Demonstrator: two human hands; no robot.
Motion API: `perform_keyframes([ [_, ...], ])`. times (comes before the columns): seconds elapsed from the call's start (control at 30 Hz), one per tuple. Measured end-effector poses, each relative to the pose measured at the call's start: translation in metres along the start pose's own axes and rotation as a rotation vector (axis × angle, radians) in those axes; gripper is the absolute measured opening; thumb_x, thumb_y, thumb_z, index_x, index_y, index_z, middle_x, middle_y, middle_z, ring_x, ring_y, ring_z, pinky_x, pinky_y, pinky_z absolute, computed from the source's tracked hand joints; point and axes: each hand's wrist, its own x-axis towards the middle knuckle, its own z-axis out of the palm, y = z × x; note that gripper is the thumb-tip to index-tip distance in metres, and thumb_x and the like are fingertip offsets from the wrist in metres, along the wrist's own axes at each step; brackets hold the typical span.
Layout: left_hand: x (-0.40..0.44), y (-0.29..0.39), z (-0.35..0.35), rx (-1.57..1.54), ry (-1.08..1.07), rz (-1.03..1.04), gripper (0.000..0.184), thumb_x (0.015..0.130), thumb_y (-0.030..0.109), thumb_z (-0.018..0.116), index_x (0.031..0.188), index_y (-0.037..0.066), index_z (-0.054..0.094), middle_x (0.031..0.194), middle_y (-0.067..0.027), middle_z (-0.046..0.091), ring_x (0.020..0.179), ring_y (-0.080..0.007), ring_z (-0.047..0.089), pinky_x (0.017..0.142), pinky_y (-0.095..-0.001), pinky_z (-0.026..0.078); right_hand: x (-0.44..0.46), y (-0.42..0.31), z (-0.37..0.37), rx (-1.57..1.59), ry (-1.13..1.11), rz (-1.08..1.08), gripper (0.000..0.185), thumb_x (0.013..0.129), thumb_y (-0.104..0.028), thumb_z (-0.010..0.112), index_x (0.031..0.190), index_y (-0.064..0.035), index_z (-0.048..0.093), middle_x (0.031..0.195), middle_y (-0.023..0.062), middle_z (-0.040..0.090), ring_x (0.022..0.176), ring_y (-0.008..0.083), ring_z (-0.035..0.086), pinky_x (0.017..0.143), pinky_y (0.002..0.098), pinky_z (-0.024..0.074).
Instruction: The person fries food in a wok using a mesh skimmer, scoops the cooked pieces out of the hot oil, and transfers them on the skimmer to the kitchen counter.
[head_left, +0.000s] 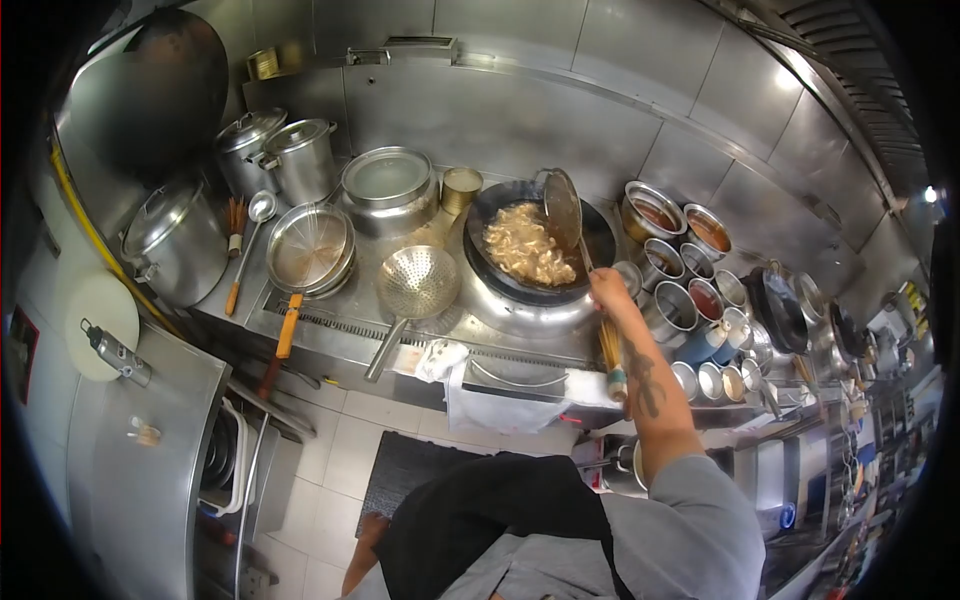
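Observation:
My right hand (608, 288) is closed around the handle of a long-handled skimmer (563, 208). The skimmer's wide round head stands tilted inside the right part of a black wok (484, 222). Pale brown pieces of food (528, 246), apparently sliced meat, lie in the wok to the left of the skimmer. The wok sits on a round steel burner ring (530, 318). Below that hand is a bamboo wok brush (612, 360). My left hand (373, 525) hangs low beside my black apron; its fingers are mostly hidden, and I see nothing held in it.
A perforated ladle (418, 282) and a fine strainer over a bowl (311, 247) rest left of the wok. Lidded pots (175, 240) stand farther left. Sauce containers (655, 212) crowd the right side. A white cloth (505, 408) hangs at the front edge.

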Motion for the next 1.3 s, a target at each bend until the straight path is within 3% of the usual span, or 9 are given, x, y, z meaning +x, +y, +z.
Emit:
perform_keyframes([
  [0.23,0.0,-0.034,0.036,0.118,0.056,-0.025,0.042,0.065,0.027,0.06,0.093,-0.005,0.061,0.085,-0.024,0.062,0.084,-0.0363,0.06,0.073,-0.0389,0.048,0.041,0.004,0.011,-0.287,0.003,-0.158,0.024,0.083,-0.015,0.044,0.076,0.0027,0.058,0.053,0.015,0.054,0.039,0.0239,0.053,0.039,0.035,0.0417],
  [0.3,-0.004,-0.04,0.037,0.665,0.0,0.517,0.046,0.066,0.027,0.061,0.098,-0.006,0.06,0.089,-0.0246,0.062,0.087,-0.034,0.06,0.075,-0.0381,0.048,0.046,0.003,0.013,-0.309,0.002,-0.147,0.023,0.083,-0.015,0.044,0.079,0.003,0.059,0.056,0.0177,0.056,0.041,0.0259,0.055,0.043,0.0365,0.0444],
  [0.4,-0.054,0.023,0.018,-0.03,0.061,-0.205,0.04,0.066,0.025,0.062,0.095,-0.002,0.062,0.09,-0.022,0.062,0.089,-0.0309,0.06,0.076,-0.0362,0.047,0.049,0.012,0.017,-0.463,0.014,-0.325,0.024,0.079,-0.015,0.046,0.086,0.0034,0.06,0.076,0.026,0.059,0.075,0.0378,0.06,0.069,0.0419,0.0469],
  [0.57,-0.06,-0.01,0.031,0.042,0.036,-0.176,0.033,0.066,0.024,0.062,0.09,0.001,0.063,0.089,-0.022,0.062,0.088,-0.0295,0.061,0.077,-0.0353,0.047,0.027,0.009,0.005,-0.439,0.009,-0.44,0.024,0.079,-0.017,0.046,0.089,-0.0018,0.062,0.084,0.0254,0.058,0.086,0.0404,0.055,0.077,0.0442,0.0435],
  [0.73,-0.01,-0.047,0.037,0.315,-0.221,0.195,0.028,0.069,0.022,0.057,0.087,0.001,0.063,0.083,-0.0232,0.062,0.085,-0.0342,0.059,0.077,-0.0397,0.046,-0.015,-0.028,-0.022,-0.143,-0.184,-0.178,0.028,0.087,-0.02,0.045,0.105,-0.003,0.057,0.053,0.0032,0.049,0.037,0.01,0.043,0.035,0.0241,0.034],
  [0.83,0.005,-0.061,0.016,0.404,0.079,0.061,0.024,0.071,0.017,0.054,0.087,0.002,0.062,0.079,-0.0211,0.062,0.081,-0.0367,0.059,0.073,-0.0426,0.045,-0.015,-0.024,-0.025,-0.074,-0.15,-0.195,0.027,0.087,-0.018,0.045,0.106,-0.0022,0.057,0.054,0.004,0.05,0.036,0.0112,0.044,0.035,0.0251,0.0341],
  [0.87,0.024,-0.032,0.0,0.299,0.036,0.403,0.028,0.07,0.015,0.055,0.093,0.0,0.062,0.08,-0.0203,0.062,0.076,-0.0322,0.06,0.067,-0.039,0.047,-0.017,-0.022,-0.026,-0.075,-0.149,-0.186,0.027,0.087,-0.018,0.045,0.106,-0.0022,0.057,0.054,0.004,0.05,0.036,0.0112,0.044,0.035,0.0251,0.0341],
  [0.9,-0.007,0.084,-0.039,-0.114,0.008,-0.252,0.035,0.068,0.013,0.059,0.1,0.0,0.06,0.085,-0.0183,0.063,0.072,-0.024,0.061,0.063,-0.0332,0.049,-0.018,-0.021,-0.028,-0.103,-0.129,-0.201,0.027,0.087,-0.018,0.045,0.106,-0.0017,0.057,0.054,0.0037,0.051,0.036,0.011,0.043,0.034,0.0251,0.0337],
  [1.3,0.07,-0.019,-0.045,-0.204,-0.109,-0.26,0.038,0.069,0.017,0.063,0.098,-0.005,0.059,0.085,-0.0178,0.064,0.077,-0.0244,0.062,0.068,-0.031,0.05,-0.062,-0.021,-0.077,-0.013,0.057,0.099,0.023,0.088,-0.02,0.044,0.1,-0.005,0.058,0.053,-0.0001,0.05,0.034,0.0072,0.041,0.031,0.0225,0.0287],
])
